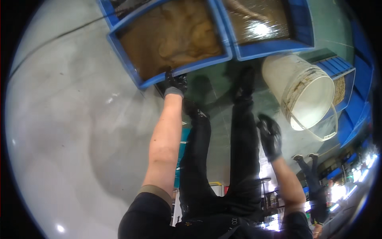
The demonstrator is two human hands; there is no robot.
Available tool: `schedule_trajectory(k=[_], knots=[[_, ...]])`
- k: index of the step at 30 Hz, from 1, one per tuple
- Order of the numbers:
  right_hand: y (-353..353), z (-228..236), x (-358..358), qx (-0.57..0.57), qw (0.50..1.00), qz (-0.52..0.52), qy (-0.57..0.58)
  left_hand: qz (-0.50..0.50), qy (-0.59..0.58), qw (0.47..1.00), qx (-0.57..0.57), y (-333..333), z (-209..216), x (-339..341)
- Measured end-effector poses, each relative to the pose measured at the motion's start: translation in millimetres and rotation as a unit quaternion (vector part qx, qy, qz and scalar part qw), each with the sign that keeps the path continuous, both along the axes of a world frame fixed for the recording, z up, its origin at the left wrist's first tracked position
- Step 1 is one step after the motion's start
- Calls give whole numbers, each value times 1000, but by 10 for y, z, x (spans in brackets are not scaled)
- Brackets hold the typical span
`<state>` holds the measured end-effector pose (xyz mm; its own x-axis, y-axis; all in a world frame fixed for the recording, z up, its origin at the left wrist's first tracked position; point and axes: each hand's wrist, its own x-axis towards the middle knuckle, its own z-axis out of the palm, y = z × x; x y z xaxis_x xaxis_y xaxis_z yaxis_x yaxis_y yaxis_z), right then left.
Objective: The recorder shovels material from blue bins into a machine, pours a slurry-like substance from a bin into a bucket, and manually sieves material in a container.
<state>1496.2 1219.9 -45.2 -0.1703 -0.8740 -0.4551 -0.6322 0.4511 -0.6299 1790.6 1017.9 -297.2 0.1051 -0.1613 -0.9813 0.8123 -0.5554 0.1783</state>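
Observation:
My left hand, in a black glove with a grey cuff, is at the near rim of a blue tub. Its fingers hook over that rim near the tub's near left corner. Murky brown water fills the tub, with swirls of foam or sediment on the right side. My right hand, also black-gloved, hangs beside my right leg with nothing in it. Its fingers are loosely extended and somewhat blurred.
A second blue tub of shiny brownish water adjoins on the right. Closer in, a dirty white bucket tilts, its handle hanging down. Beyond it sits a blue crate with grainy brown material. Another person stands at lower right.

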Motion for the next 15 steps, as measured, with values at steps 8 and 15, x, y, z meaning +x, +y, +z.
schedule_trajectory(k=[8,15], knots=[[-1420,-2317,802,87,803,-455,-374,-52,-19,994,-98,161,-336,247],[-934,-3745,-468,-128,990,-36,47,11,77,991,-113,233,-388,-433]])
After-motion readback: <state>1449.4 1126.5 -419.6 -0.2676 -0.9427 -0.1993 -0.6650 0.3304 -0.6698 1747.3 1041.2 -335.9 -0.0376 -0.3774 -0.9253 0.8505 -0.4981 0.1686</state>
